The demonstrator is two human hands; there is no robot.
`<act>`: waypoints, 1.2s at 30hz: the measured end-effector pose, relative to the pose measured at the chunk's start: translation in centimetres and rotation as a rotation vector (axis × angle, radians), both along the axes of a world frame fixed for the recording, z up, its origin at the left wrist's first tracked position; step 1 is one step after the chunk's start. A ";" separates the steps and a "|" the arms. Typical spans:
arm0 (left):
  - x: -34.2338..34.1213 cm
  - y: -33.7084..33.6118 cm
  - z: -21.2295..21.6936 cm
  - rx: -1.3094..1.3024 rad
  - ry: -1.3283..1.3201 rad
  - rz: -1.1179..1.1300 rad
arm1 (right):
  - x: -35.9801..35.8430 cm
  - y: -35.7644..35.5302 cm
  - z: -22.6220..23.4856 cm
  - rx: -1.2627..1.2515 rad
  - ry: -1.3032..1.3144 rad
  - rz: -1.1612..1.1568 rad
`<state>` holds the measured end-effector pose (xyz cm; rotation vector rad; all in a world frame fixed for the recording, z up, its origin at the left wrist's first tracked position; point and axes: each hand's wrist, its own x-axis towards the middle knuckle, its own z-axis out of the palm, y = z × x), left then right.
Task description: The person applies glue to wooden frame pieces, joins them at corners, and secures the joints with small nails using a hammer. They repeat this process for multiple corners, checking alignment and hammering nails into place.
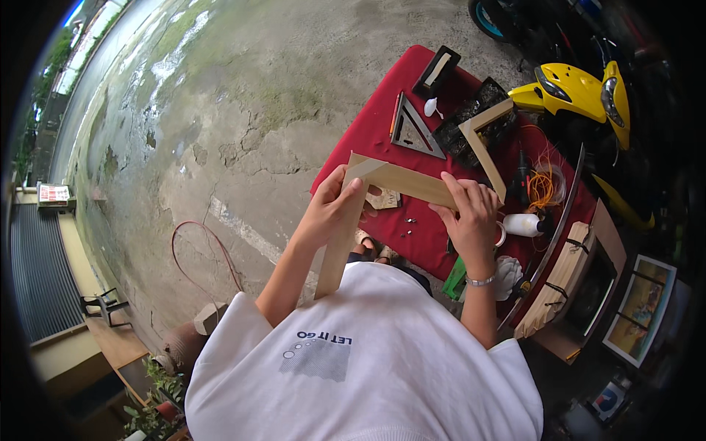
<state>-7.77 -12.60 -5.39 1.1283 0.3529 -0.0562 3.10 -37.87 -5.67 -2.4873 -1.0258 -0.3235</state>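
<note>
I hold an L-shaped corner of two pale wooden frame strips [397,179] over a table with a red cloth [368,136]. My left hand [332,209] grips the strip that runs down toward me, near the mitred corner. My right hand [468,213] grips the end of the other strip, which runs to the right. A silver band is on my right wrist. Small screws [408,226] lie on the cloth below the frame.
On the cloth lie a second wooden L-piece [482,140], a metal triangle square [413,131], a black tray [471,117], a white glue bottle [523,224] and orange wire [543,187]. A yellow scooter [581,92] stands right, framed pictures [640,309] lower right, cracked concrete left.
</note>
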 end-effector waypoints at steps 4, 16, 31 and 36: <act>0.4 0.5 -3.3 0.086 0.047 0.087 | -0.9 -0.6 -1.9 0.096 -0.139 -0.161; -1.1 19.8 -14.7 -0.063 0.040 0.614 | -18.4 -5.9 -26.7 -0.161 1.386 -0.320; -0.7 29.8 -18.1 -0.350 0.072 -0.003 | -26.4 -2.4 -43.4 -0.421 1.296 -1.054; -1.2 27.2 -16.6 -0.455 0.144 -0.251 | -27.4 -3.6 -41.1 -0.004 1.506 -1.270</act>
